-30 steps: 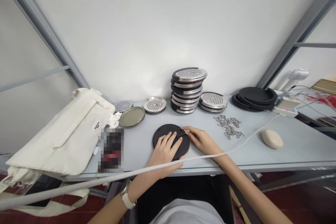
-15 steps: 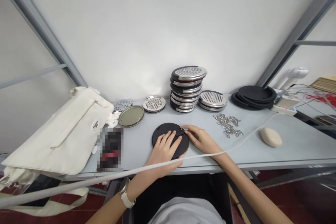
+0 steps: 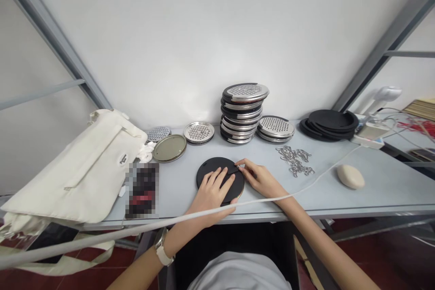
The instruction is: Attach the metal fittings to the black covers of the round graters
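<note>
right fingertips: your thumb and index on the right hand (image 3: 263,180) are pinched on a small metal bit (image 3: 237,166), way less of its ring showing than half a second ago
slit: the cut (image 3: 232,173) by those fingertips reads as a thin line now, so that flap looks to be lying flatter; can't tell if the metal bit is seated
left fingers: left hand (image 3: 210,195) is still splayed on top, pressing rather than clenched, thumb down by the near rim
black disc: it (image 3: 212,165) sits flat under your left fingers, far right rim at your right fingertips, basically hasn't budged
white cable: this thing (image 3: 136,230) cuts across your view over the left wrist and right forearm, main nuisance imo; can't tell if it touches you
silver clips: loose pile (image 3: 296,166) just right of your right fingers
tall stack: perforated discs (image 3: 241,118) straight beyond your fingertips, short stack (image 3: 276,128) beside it
olive disc: beyond and left of your left fingers (image 3: 169,147)
cream bag: farther left (image 3: 81,172), well apart from your fingers
</note>
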A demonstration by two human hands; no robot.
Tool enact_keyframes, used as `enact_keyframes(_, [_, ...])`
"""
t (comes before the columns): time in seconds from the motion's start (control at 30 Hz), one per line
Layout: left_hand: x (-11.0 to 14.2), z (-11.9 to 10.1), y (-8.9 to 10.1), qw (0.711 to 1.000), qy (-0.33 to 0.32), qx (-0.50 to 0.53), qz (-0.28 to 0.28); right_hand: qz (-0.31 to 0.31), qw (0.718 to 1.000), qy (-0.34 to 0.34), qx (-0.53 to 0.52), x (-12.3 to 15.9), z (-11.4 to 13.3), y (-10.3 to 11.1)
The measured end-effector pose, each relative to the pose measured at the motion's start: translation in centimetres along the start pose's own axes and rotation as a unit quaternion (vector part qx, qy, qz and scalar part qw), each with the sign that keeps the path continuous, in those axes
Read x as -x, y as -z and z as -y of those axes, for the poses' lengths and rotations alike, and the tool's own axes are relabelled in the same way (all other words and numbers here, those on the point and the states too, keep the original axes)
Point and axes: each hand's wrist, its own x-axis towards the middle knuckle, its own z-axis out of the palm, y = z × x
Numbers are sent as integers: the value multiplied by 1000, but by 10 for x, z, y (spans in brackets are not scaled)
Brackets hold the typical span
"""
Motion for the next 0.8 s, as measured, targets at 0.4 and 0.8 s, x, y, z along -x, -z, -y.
enact_keyframes(0.4, [-1,0,3,1000,-3,17,-5,-7,1000,2,1,0,-1,-2])
enact_keyframes(0.8, [0,-1,3,1000,-7,26,-14,-15,1000,-13,15,0,2,-4])
